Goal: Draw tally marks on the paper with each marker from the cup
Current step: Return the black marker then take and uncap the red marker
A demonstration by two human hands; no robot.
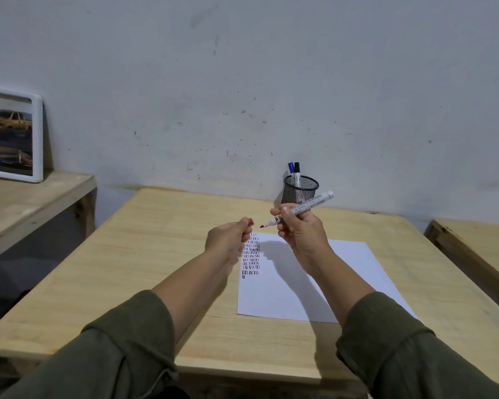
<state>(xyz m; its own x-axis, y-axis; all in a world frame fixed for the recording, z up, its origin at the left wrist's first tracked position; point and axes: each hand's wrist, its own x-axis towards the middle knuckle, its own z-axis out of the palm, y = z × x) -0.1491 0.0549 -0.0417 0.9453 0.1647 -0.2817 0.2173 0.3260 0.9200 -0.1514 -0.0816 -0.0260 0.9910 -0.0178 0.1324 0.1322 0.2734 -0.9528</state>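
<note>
My right hand [298, 228] grips an uncapped white marker [308, 207] with a red tip pointing left, held in the air above the paper. My left hand [231, 236] pinches the red cap [250, 222], a short gap left of the marker's tip. Below them a white sheet of paper [294, 286] lies on the wooden table [156, 269], with rows of red, blue and black tally marks [251, 257] near its top left. A black mesh cup [300, 189] stands at the table's back, holding a blue-capped marker [291, 169] and a black-capped marker [297, 169].
A framed picture [12, 139] leans against the wall on a wooden bench at the left. Another wooden table edge [473, 246] shows at the right. The wall rises right behind the cup.
</note>
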